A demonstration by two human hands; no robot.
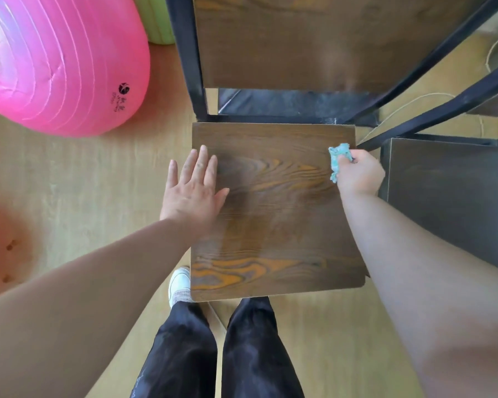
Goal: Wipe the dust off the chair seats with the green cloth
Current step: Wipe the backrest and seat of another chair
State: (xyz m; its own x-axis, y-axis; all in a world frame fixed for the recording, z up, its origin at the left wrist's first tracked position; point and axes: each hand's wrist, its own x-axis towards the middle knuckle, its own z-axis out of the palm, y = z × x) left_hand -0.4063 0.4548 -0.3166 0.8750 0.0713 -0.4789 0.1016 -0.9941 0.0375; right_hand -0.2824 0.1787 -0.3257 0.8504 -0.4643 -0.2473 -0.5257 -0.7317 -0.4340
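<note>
- The wooden chair seat fills the centre of the frame, its backrest above it in a black metal frame.
- The left hand lies flat and released, fingers spread, on the seat's left edge.
- The right hand is clenched around the green cloth, bunched at the seat's upper right edge.
- A 2nd chair seat sits at the right of the frame.
- A pink exercise ball rests on the floor at upper left.
</note>
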